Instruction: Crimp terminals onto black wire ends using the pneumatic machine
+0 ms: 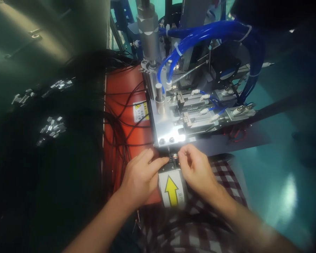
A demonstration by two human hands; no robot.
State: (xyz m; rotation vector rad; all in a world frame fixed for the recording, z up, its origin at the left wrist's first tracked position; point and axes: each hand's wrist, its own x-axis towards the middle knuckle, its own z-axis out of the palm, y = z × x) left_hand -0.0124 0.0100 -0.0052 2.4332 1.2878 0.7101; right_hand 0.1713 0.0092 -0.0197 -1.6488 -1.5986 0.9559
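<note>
My left hand (140,174) and my right hand (196,168) meet at a small black fixture (171,162) at the front edge of a metal machine (168,119). Both hands are closed in a pinch. Between the fingertips sits a tiny part (175,156), too small to name. Thin black cables run under my left hand. Just below the fixture is a white label with a yellow arrow (172,189) pointing toward the machine.
Blue air hoses (208,33) loop over the machine, with a steel cylinder (149,31) upright behind. An orange plate (123,105) carries black wires and a warning sticker (140,111). Small silver parts (51,126) lie on the dark surface at left. Checked cloth (200,225) lies below; teal floor at right.
</note>
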